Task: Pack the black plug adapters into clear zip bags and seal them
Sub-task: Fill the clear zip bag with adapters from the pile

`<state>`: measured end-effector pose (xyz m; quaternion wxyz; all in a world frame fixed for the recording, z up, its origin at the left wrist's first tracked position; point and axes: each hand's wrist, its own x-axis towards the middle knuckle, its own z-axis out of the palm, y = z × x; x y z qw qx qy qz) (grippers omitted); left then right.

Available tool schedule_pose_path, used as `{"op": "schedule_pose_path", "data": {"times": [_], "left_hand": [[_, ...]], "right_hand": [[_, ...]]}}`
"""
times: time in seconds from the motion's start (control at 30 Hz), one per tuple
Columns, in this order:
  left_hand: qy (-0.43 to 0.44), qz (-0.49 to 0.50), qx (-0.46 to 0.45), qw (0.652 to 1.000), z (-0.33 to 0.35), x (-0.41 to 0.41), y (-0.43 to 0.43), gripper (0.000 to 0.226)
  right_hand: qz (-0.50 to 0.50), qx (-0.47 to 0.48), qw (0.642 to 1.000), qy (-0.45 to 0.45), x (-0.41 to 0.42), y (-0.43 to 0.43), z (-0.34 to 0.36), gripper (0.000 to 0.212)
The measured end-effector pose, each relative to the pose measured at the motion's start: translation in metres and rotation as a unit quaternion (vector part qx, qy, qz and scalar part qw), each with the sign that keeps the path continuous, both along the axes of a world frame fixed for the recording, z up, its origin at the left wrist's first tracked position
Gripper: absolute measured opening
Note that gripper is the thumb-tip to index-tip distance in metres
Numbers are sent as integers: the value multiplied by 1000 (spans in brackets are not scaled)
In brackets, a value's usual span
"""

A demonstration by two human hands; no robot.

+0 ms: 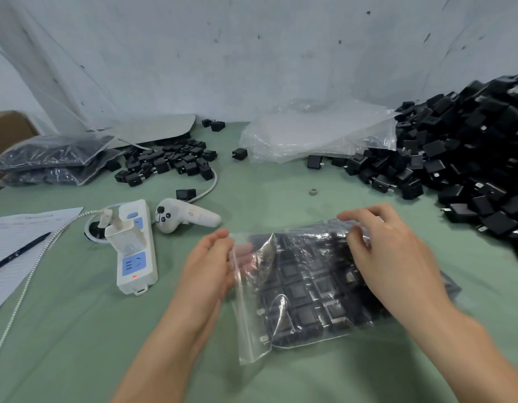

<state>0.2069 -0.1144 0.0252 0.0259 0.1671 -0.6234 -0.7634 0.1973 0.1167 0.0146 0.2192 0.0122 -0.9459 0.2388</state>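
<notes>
Zip bag (304, 289) full of black plug adapters (298, 292) flat on green table (77, 330), between hands | left hand (208, 271) straight-fingered against bag's clear zip edge, gripping nothing | right hand (397, 251) on top, fingers and thumb curled round far edge | loose adapter pile (470, 158) near on right; power strip (135, 251) on left; bare cloth nearer than bag

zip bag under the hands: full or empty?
Full. Rows of black adapters fill the zip bag, which lies flat on the green table. Whether its zip is sealed: cannot tell.
</notes>
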Motion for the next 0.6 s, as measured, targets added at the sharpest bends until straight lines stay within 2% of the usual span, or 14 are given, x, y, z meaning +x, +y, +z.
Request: {"op": "schedule_pose_path", "data": {"times": [0.13,0.3,0.5,0.6], "left_hand": [[-14,-23,-20,999,1,-2,8,18],[-22,-17,-2,1000,6,-3,5,16],[-17,-54,24,998,4,-2,14,18],[-23,-38,18,999,7,-2,7,18]], "right_hand": [[6,14,1000,-4,1,-2,-1,24],[38,30,999,-12,5,-2,2,25],[54,80,995,-14,5,-2,1,29],[51,21,998,-15,6,-3,1,29]]}}
